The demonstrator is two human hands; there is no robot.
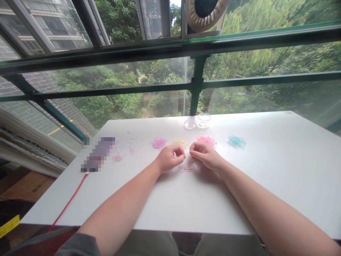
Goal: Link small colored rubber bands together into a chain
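My left hand [172, 157] and my right hand [204, 154] are close together over the middle of the white table [170, 206]. Both have thumb and forefinger pinched, and a thin pale pink band [187, 153] spans the small gap between them. Just below lie a few loose pink bands [186, 168]. Behind the hands are a yellow pile [180, 143] and a bright pink pile [206, 140], each partly hidden by fingers. A purple pile [159, 143] sits to the left, a teal pile [236, 141] to the right.
Two clear round containers [204, 121] [189, 124] stand at the table's far edge. On the left are small mixed bands [133, 147], a pixelated dark object [98, 154] and a red cable [69, 201]. A green railing [197, 85] runs behind.
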